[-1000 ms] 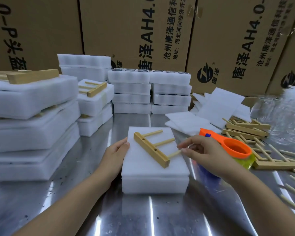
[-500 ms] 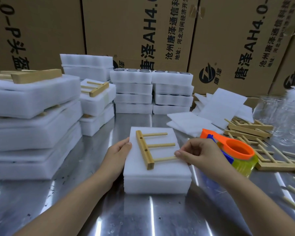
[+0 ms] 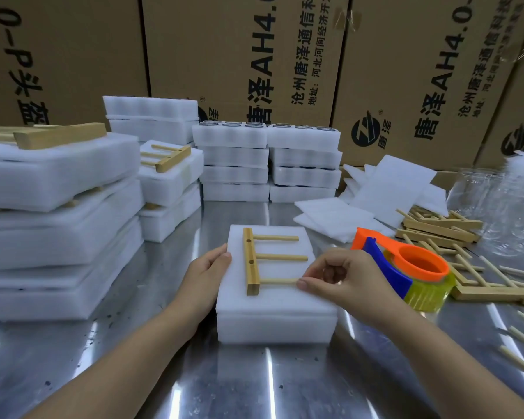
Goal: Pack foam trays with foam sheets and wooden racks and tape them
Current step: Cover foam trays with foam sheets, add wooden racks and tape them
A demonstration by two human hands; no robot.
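A wooden rack lies flat on top of a white foam tray at the middle of a shiny metal table. The rack's bar runs away from the viewer along the tray's left part, and its three pegs point right.

The right hand pinches the tip of the nearest peg between thumb and forefinger, its other fingers curled. The left hand presses against the tray's left side with its thumb at the top edge, fingers loose and gripping nothing.

Just right of the right hand stands an orange and blue tape dispenser with a yellowish roll. Beyond it lie a heap of loose racks and thin foam sheets, with clear jars at the far right.

Stacks of trays fill the left side, some with racks on top, and more stacks stand at the back. Printed cardboard boxes form the wall behind.
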